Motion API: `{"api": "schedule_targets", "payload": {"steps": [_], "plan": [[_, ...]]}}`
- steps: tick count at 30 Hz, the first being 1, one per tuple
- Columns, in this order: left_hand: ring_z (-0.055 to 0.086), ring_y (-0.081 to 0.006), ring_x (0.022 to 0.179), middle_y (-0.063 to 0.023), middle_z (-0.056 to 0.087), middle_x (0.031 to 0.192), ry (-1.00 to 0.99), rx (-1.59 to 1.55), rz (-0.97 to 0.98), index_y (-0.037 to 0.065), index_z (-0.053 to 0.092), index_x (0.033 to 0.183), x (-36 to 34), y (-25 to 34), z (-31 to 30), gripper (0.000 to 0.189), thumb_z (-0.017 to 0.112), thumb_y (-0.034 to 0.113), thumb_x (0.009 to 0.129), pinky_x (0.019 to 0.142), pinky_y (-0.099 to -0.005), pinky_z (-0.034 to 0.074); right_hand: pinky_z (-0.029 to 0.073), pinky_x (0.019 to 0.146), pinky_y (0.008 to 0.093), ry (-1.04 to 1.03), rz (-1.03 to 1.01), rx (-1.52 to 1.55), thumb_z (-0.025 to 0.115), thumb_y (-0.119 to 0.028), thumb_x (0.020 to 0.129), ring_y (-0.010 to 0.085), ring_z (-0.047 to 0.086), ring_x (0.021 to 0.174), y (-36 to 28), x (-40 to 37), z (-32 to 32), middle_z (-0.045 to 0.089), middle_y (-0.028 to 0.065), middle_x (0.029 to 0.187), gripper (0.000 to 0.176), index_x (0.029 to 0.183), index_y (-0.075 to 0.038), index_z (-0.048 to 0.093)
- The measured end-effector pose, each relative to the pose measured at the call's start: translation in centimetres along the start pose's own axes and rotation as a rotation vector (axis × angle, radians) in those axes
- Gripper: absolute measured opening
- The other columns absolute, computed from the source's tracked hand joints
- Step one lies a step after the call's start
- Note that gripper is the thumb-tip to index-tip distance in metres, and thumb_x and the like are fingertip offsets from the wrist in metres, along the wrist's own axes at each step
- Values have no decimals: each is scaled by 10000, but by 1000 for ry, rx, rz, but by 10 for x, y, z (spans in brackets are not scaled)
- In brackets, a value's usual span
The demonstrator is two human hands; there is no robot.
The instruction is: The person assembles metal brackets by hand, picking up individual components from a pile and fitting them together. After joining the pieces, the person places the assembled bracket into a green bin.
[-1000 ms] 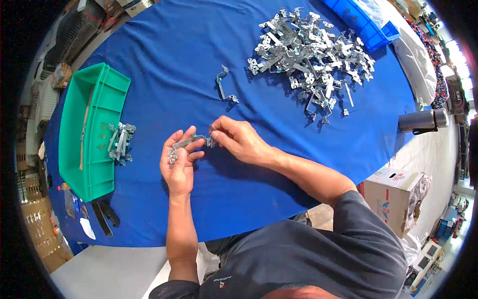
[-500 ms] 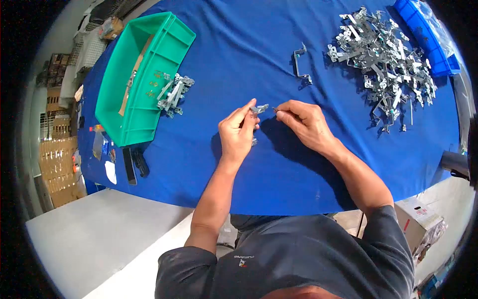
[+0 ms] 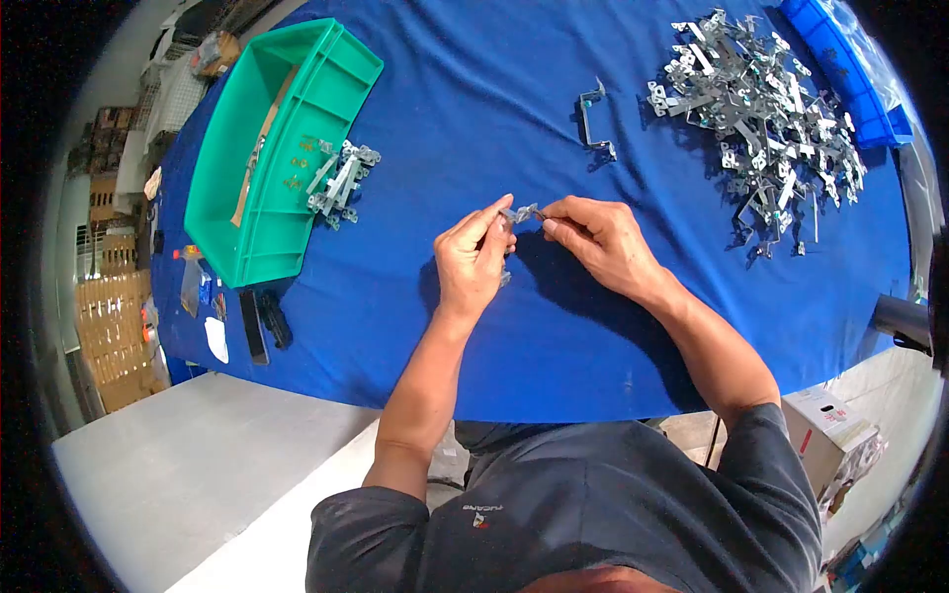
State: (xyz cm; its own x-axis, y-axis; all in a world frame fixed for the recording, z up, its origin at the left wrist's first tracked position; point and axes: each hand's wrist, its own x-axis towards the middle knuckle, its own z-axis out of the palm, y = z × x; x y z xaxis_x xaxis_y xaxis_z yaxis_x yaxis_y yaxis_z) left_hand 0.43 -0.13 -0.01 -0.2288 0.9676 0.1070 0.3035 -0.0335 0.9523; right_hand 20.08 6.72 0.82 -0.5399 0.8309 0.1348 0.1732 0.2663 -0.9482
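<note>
My left hand (image 3: 472, 259) is closed round a metal bracket (image 3: 521, 212), whose upper end sticks out past the fingertips and whose lower end shows below them. Just to its right, my right hand (image 3: 605, 242) pinches a small dark piece (image 3: 540, 212) between thumb and forefinger. That piece meets the bracket's upper end or lies very close to it; its shape is too small to tell. Beyond my hands a single metal bracket (image 3: 585, 124) lies on the blue cloth (image 3: 445, 109).
A green bin (image 3: 267, 252) stands at the left, with a small pile of brackets (image 3: 341, 185) against it and a dark phone-like object (image 3: 254, 328) nearer me. A large heap of brackets (image 3: 761, 119) lies at the right beside a blue bin (image 3: 850, 79).
The small piece in my right hand has come closer to the bracket's upper end. My left hand keeps its hold. The whole view has shifted slightly.
</note>
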Motion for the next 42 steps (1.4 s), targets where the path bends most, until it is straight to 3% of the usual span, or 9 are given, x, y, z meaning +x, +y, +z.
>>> {"api": "schedule_targets", "payload": {"steps": [10, 13, 16, 22, 28, 31, 35, 36, 42], "plan": [[551, -132, 660, -58, 602, 768, -12, 158, 213, 23, 745, 1180, 8, 4, -1, 259, 732, 146, 953, 599, -289, 443, 489, 593, 407, 12, -44, -55, 661, -99, 950, 282, 642, 625, -3, 1, -3, 670, 183, 812, 132, 1002, 20, 686], [543, -120, 671, -39, 601, 783, -2, 166, 227, 12, 753, 1138, 6, 10, 0, 239, 748, 147, 942, 602, -277, 434, 522, 616, 373, 15, -105, -90, 643, -95, 966, 235, 660, 648, 3, 2, -3, 677, 161, 814, 133, 1021, 21, 679], [518, -84, 689, -9, 604, 799, -27, 97, 166, 1, 759, 1089, 5, 8, 1, 202, 759, 128, 932, 606, -248, 410, 547, 633, 325, -74, 220, 146, 619, -96, 992, 168, 667, 684, -4, 0, -2, 685, 108, 822, 149, 1067, 17, 679], [587, -136, 630, -72, 628, 768, -4, 84, 210, 4, 755, 1016, 5, 10, 4, 166, 794, 85, 877, 565, -278, 448, 563, 654, 290, -105, 225, 365, 595, -110, 1020, 125, 663, 711, 2, 4, -9, 696, 78, 914, 190, 1127, 24, 676], [611, -154, 631, -74, 652, 767, -57, 194, 355, 12, 760, 996, 3, 7, 9, 167, 809, 82, 853, 557, -291, 465, 477, 566, 253, 14, -1, 114, 604, -192, 1041, 95, 553, 614, 9, 4, -4, 629, 35, 810, 236, 1085, 28, 676], [617, -151, 637, -72, 656, 774, -30, 178, 313, 14, 762, 999, 2, 7, 8, 170, 811, 89, 855, 560, -289, 468, 435, 540, 259, 105, 285, 463, 627, -198, 1029, 88, 490, 583, 3, 3, -4, 568, -14, 742, 215, 1041, 9, 688], [587, -117, 646, -52, 646, 777, 100, 117, 247, 7, 764, 1022, 4, 10, 3, 167, 796, 89, 879, 566, -273, 449, 459, 570, 279, -13, 257, 161, 655, -167, 1004, 82, 554, 630, 2, 2, -2, 644, -4, 747, 179, 1078, -17, 720], [572, -102, 650, -41, 639, 779, 111, 93, 231, 3, 764, 1031, 4, 10, 4, 164, 788, 80, 887, 567, -263, 438, 465, 578, 283, -32, 242, 64, 672, -141, 985, 89, 585, 651, 0, 2, -2, 682, 48, 770, 180, 1098, -10, 724], [545, -79, 641, -18, 608, 767, 44, 94, 238, -4, 764, 1053, 4, 6, 2, 179, 777, 101, 909, 554, -251, 414, 483, 582, 315, -54, 213, 12, 692, -113, 960, 137, 622, 644, -6, 3, -4, 682, 88, 771, 160, 1068, 2, 715]]}}
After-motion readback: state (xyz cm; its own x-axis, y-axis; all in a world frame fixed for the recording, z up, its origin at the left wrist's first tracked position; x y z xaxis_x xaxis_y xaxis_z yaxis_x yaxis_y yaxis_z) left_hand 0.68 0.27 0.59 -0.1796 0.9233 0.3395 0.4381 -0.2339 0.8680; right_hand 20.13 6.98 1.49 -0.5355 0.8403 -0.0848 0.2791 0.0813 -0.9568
